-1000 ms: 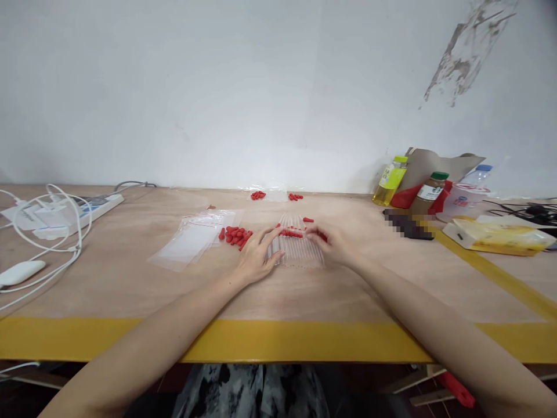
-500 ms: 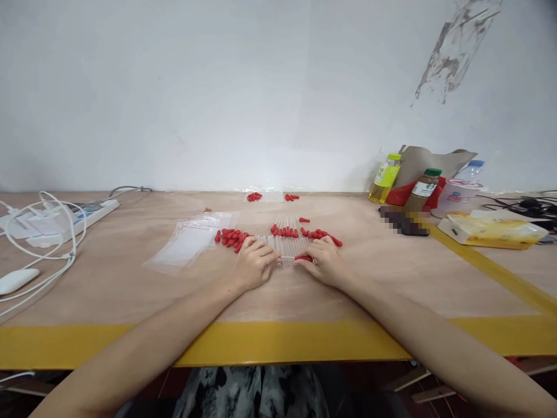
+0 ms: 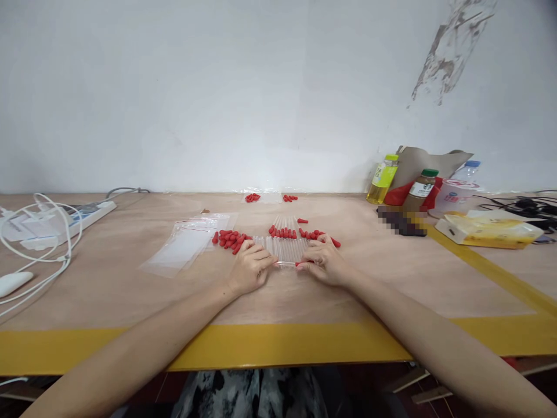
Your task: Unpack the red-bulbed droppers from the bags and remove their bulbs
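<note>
Between my two hands a thin clear dropper tube (image 3: 287,264) lies level, just on the near side of a row of clear tubes (image 3: 282,247). My left hand (image 3: 252,267) pinches the tube's left end between thumb and fingers. My right hand (image 3: 324,261) is closed around a red rubber bulb (image 3: 298,265) at the right end; the fingers hide most of it, so how far it sits on the tube cannot be seen. Beyond the row lie several droppers fitted with red bulbs (image 3: 282,233). Loose red bulbs (image 3: 230,238) are heaped by my left hand, with more bulbs (image 3: 311,234) behind my right.
Clear zip bags (image 3: 176,247) lie to the left, and small bags of red bulbs (image 3: 252,198) near the wall. A power strip with white cables (image 3: 65,232) is far left. Bottles (image 3: 383,180), a phone (image 3: 402,222) and a tissue pack (image 3: 489,230) stand or lie right.
The held tube has come slightly nearer to me, apart from the row. My right fingers now cover more of the red bulb. The view has shifted a little.
</note>
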